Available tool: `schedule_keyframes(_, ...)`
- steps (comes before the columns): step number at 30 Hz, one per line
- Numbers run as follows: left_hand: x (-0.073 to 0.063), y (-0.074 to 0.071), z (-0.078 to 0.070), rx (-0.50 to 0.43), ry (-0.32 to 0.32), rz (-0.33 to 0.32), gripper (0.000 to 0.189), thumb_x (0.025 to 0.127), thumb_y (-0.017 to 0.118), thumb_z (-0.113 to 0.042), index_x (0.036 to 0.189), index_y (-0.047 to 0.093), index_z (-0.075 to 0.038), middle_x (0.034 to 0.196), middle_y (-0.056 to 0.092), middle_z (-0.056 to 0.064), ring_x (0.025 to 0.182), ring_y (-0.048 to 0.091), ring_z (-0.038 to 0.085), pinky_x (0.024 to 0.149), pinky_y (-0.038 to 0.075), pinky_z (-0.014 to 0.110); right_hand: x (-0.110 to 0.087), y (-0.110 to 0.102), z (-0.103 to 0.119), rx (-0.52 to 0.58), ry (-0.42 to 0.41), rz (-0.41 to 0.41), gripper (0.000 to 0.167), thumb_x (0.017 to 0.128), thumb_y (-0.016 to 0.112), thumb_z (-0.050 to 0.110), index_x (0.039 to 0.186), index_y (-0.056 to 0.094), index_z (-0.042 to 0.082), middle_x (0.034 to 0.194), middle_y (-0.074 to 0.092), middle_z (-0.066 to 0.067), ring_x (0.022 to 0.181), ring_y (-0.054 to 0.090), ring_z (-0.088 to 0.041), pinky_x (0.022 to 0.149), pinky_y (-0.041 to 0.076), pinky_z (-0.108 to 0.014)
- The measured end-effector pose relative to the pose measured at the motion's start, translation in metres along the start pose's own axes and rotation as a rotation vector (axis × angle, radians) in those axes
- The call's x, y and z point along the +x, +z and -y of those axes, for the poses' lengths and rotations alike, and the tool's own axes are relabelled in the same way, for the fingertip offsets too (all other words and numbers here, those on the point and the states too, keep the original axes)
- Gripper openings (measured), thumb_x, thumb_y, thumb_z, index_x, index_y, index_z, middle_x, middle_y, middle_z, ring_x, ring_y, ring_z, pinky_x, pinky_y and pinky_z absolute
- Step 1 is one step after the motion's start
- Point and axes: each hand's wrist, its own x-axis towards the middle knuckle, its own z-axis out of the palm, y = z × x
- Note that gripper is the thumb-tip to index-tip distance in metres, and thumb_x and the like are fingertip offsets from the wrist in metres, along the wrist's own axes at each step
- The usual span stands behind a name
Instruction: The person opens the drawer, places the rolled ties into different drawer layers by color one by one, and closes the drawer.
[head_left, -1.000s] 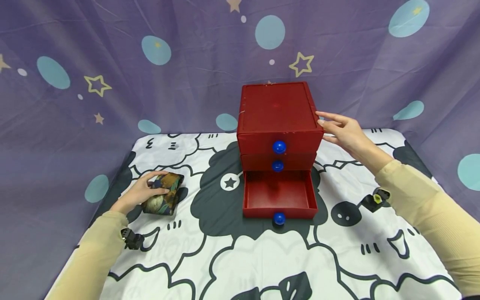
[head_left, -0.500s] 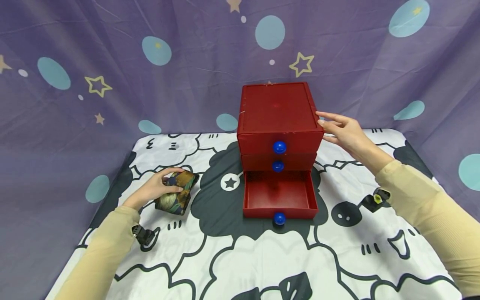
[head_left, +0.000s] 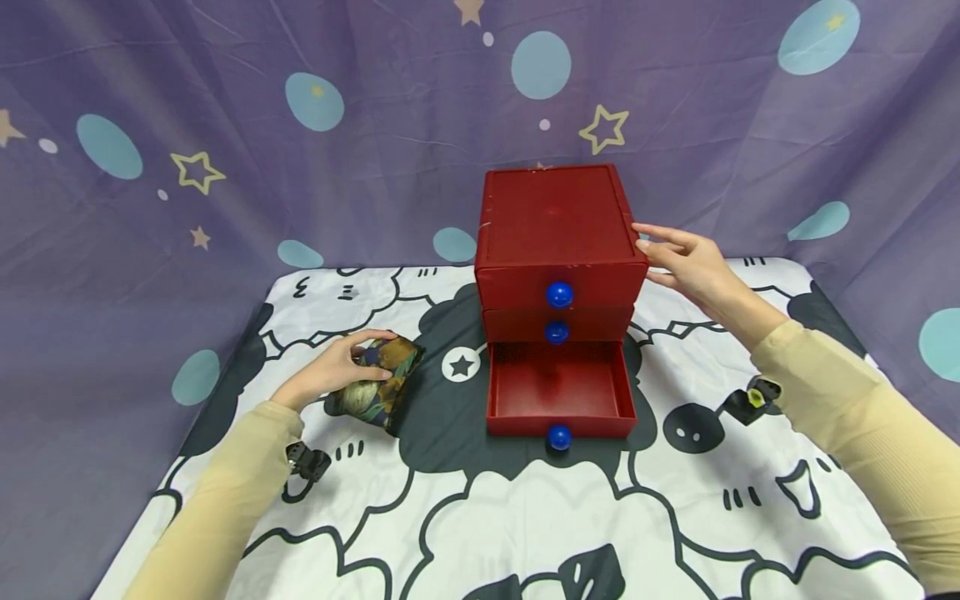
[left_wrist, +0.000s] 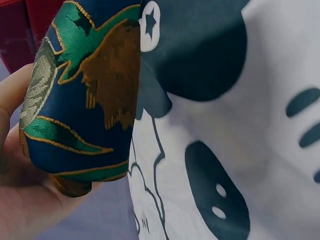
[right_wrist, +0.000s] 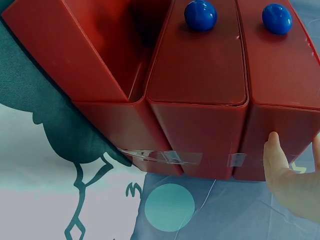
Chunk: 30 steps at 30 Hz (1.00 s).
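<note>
My left hand (head_left: 326, 373) grips a patterned fabric pouch (head_left: 393, 358) between thumb and fingers, left of a red drawer cabinet (head_left: 555, 217). Up close in the left wrist view, the pouch (left_wrist: 110, 75) is dark blue with green leaves, brown patches and gold outlines. The cabinet's bottom drawer (head_left: 555, 427) is pulled out and its inside is bare; the two drawers above it are closed. Extended fingers of my right hand (head_left: 693, 262) touch the upper right side of the cabinet. From the right wrist, that hand (right_wrist: 290, 185) shows at the cabinet's side wall.
Each drawer front carries a round blue knob (head_left: 559, 294). A white cloth with dark cartoon shapes (head_left: 525, 517) covers the table. Behind the cabinet hangs a purple curtain (head_left: 390, 167) with stars and ovals. Clear tape (right_wrist: 175, 157) runs along the cabinet's side.
My left hand has moved right with the pouch, toward the cabinet, and the pouch has tilted slightly. My right hand and the cabinet stay where they were.
</note>
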Motion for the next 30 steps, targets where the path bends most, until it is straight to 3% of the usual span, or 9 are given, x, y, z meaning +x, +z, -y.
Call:
schedule_keyframes(7, 0.009, 0.008, -0.011, -0.028, 0.005, 0.032, 0.057, 0.076, 0.070, -0.024, 0.127, 0.047, -0.018, 0.133, 0.040, 0.008, 0.115, 0.039, 0.038, 0.091, 0.034, 0.049, 0.000, 0.000, 0.000, -0.007, 0.003, 0.005, 0.051, 0.079, 0.065, 0.020, 0.127, 0.049, 0.009, 0.093, 0.061, 0.003, 0.091, 0.058, -0.008, 0.071, 0.049, -0.020)
schedule_keyframes(13, 0.019, 0.015, -0.019, -0.038, 0.037, 0.058, 0.058, 0.075, 0.071, -0.021, 0.128, 0.047, -0.013, 0.134, 0.039, 0.010, 0.113, 0.040, 0.036, 0.092, 0.033, 0.047, 0.000, 0.000, 0.000, 0.013, 0.001, 0.001, 0.047, 0.079, 0.066, 0.019, 0.124, 0.053, 0.012, 0.093, 0.061, 0.002, 0.091, 0.058, -0.008, 0.071, 0.049, -0.020)
schedule_keyframes(22, 0.026, 0.024, -0.032, -0.039, 0.044, 0.108, 0.059, 0.074, 0.071, -0.022, 0.127, 0.047, -0.017, 0.129, 0.044, 0.010, 0.101, 0.049, 0.028, 0.074, 0.043, 0.033, 0.000, 0.000, -0.001, 0.020, -0.005, 0.001, 0.045, 0.079, 0.065, 0.018, 0.123, 0.054, 0.012, 0.094, 0.060, 0.002, 0.092, 0.057, -0.008, 0.071, 0.049, -0.021)
schedule_keyframes(30, 0.031, 0.034, -0.044, -0.061, 0.078, 0.139, 0.059, 0.073, 0.072, -0.019, 0.127, 0.047, -0.013, 0.129, 0.044, 0.011, 0.108, 0.046, 0.035, 0.081, 0.043, 0.039, 0.000, 0.000, 0.000, 0.014, -0.010, 0.006, 0.047, 0.080, 0.065, 0.018, 0.124, 0.052, 0.011, 0.101, 0.057, 0.001, 0.092, 0.057, -0.008, 0.072, 0.049, -0.020)
